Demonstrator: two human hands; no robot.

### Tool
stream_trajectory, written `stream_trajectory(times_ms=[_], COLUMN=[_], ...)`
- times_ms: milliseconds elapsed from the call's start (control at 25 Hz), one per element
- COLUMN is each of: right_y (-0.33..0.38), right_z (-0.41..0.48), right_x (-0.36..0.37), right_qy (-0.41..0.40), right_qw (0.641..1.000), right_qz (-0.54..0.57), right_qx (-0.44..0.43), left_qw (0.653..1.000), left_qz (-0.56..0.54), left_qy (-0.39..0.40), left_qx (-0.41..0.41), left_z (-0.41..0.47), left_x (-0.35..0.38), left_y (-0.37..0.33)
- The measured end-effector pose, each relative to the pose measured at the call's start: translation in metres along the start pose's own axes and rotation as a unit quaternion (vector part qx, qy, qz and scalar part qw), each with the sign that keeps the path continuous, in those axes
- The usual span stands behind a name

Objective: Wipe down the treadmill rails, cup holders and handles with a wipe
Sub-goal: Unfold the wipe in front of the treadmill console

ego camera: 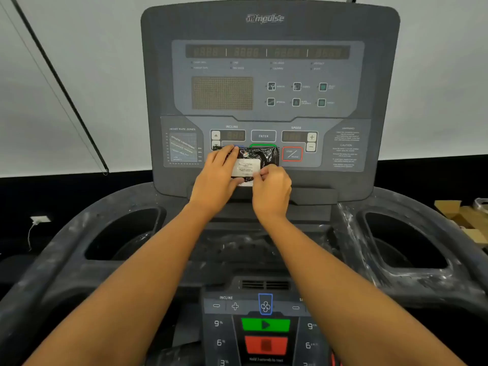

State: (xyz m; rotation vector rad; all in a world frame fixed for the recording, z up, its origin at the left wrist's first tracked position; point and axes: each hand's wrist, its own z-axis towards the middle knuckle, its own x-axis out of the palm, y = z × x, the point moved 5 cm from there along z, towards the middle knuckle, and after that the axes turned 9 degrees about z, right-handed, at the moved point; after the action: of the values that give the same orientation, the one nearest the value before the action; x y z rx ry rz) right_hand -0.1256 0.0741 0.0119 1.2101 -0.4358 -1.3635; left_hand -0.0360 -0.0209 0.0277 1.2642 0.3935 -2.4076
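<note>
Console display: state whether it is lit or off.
Off: the console display shows only dark digit segments, and the dot-matrix panel is unlit.

The left hand grips over the left end of the dark wipes pack, and the right hand pinches and hides its near right corner; I can't tell whether a flap is lifted. The white label is too blurred to read. Behind the pack, a green-edged button and a blue-edged button show only their top rims. The warning text is too small to make out. The near keypad runs off the bottom edge, its speed label under the right forearm. Cardboard boxes are cut by the right edge.
</note>
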Motion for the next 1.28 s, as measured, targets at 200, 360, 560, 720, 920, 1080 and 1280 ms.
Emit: stream_trajectory(times_ms=[200,360,560,720,920,1080,1280], right_y=[0.005,0.012,0.027,0.038,0.027,0.022,0.014], right_z=[0.003,-0.007,-0.015,-0.021,-0.022,-0.012,0.003], right_x=[0.003,0.008,0.023,0.034,0.022,0.012,-0.001], right_qy=[-0.019,0.028,0.074,0.101,0.079,0.050,0.007], right_qw=[0.999,0.993,0.988,0.982,0.979,0.980,0.992], right_qz=[0.027,-0.032,-0.003,0.066,0.132,0.176,0.045], right_qx=[-0.006,-0.107,-0.137,-0.148,-0.134,-0.080,-0.116], left_qw=[1.000,1.000,0.999,0.999,0.990,0.976,0.969], left_qz=[-0.004,-0.016,-0.018,0.010,-0.135,-0.203,-0.228], left_qy=[-0.002,-0.004,-0.038,-0.035,-0.034,-0.052,-0.027], left_qx=[0.009,0.001,0.024,-0.001,-0.009,-0.058,-0.096], left_z=[0.001,0.003,0.003,0.004,-0.010,-0.005,0.009], left_x=[0.003,0.003,0.000,-0.003,0.009,0.005,0.003], left_y=[0.006,0.007,0.003,0.007,0.009,0.005,0.017])
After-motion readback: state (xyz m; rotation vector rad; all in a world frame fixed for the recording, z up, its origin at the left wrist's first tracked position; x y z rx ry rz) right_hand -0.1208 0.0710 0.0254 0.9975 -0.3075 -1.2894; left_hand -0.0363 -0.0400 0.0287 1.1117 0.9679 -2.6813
